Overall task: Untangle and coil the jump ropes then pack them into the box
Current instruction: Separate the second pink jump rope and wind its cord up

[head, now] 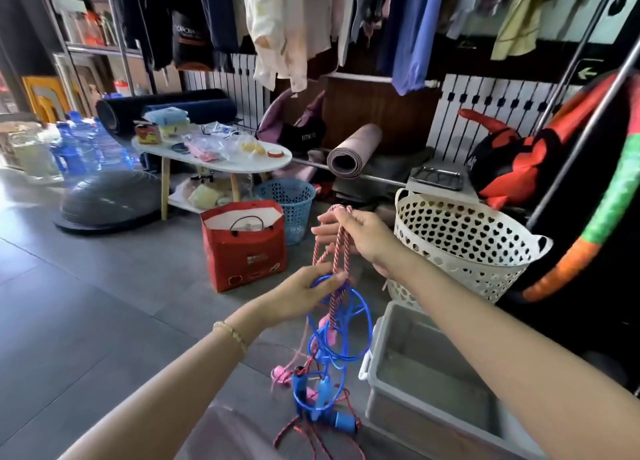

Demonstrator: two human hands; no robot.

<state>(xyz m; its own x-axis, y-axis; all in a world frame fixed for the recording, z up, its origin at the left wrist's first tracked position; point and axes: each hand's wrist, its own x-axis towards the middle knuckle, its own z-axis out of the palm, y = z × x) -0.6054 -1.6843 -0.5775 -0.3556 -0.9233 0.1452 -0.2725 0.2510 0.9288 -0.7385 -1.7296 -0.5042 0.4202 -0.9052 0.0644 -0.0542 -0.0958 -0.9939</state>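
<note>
Red-and-white braided rope [341, 248], limp and light, hangs tangled with a springier blue rope [360, 307] above the floor beside the grey box [433, 366], the right hand [362, 236] curled round its top loop, the left hand [304, 291] pinching a blue loop; handles [323, 395] probably offer the firmest hold.

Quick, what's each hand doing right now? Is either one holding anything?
Left hand: grip closed on a top loop of the blue jump rope.
Right hand: grip closed on the red-and-white jump rope, holding it up.
</note>
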